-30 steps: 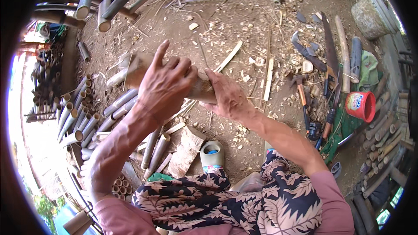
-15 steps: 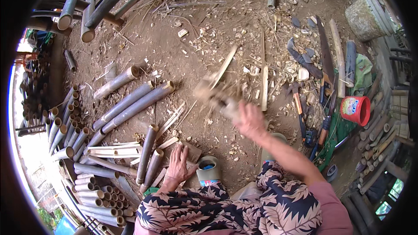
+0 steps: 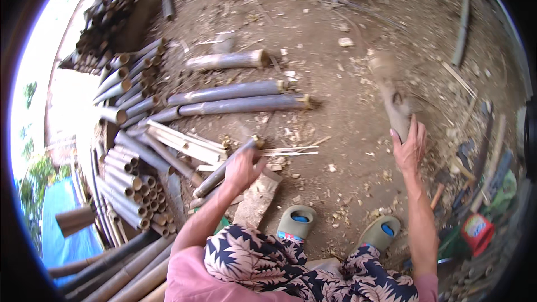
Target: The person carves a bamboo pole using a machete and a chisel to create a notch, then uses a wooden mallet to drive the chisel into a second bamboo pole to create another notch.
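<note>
My left hand (image 3: 242,172) is closed around the upper part of a short dark bamboo tube (image 3: 214,179), its fingertips partly hidden. Just below lies a flat wooden block (image 3: 258,198), close to my left foot. Out to the right, my right hand (image 3: 411,146) grips the narrow end of a mallet-like wooden club (image 3: 396,113). The club's broad far end is smeared by motion. Split pale bamboo strips (image 3: 187,142) lie left of my left hand.
Longer bamboo tubes (image 3: 243,105) lie beyond my left hand, and stacked cut tubes (image 3: 126,182) fill the left side. My sandalled feet (image 3: 296,222) are in front. A red bucket (image 3: 476,235) and tools stand at the right. Chips litter the dirt floor.
The view has turned left. My left hand has gone from lying flat by the block to the bamboo tube. My right hand has swung away to the right with the club.
</note>
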`<state>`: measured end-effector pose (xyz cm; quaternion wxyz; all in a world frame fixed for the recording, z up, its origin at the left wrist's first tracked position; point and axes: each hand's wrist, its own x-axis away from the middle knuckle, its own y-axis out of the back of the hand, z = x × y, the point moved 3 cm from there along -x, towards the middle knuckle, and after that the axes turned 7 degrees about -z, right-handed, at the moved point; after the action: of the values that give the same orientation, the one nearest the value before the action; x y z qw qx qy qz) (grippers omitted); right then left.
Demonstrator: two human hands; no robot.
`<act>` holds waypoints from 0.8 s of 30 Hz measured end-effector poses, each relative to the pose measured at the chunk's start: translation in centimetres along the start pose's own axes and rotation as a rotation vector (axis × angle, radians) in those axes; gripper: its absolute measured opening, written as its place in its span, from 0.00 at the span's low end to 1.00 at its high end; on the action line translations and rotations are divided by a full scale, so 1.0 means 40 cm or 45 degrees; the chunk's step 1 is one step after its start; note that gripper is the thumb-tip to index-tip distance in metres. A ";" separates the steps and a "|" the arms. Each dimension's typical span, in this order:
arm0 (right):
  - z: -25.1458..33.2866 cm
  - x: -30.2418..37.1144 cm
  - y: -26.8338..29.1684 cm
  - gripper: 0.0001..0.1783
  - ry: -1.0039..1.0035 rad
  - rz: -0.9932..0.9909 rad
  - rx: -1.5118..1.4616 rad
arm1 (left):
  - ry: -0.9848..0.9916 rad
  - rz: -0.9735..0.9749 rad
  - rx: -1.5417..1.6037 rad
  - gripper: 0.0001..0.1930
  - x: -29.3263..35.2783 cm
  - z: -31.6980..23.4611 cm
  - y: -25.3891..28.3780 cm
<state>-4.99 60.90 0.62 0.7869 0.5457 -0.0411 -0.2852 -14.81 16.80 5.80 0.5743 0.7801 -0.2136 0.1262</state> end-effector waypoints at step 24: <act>0.012 -0.050 -0.054 0.46 0.753 0.486 0.357 | -0.826 -0.365 -0.108 0.37 -0.321 -0.283 0.333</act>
<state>-7.70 60.98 -0.60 0.7214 0.6895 0.0481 0.0446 -31.91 26.65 14.83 0.5204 0.7770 -0.2785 -0.2190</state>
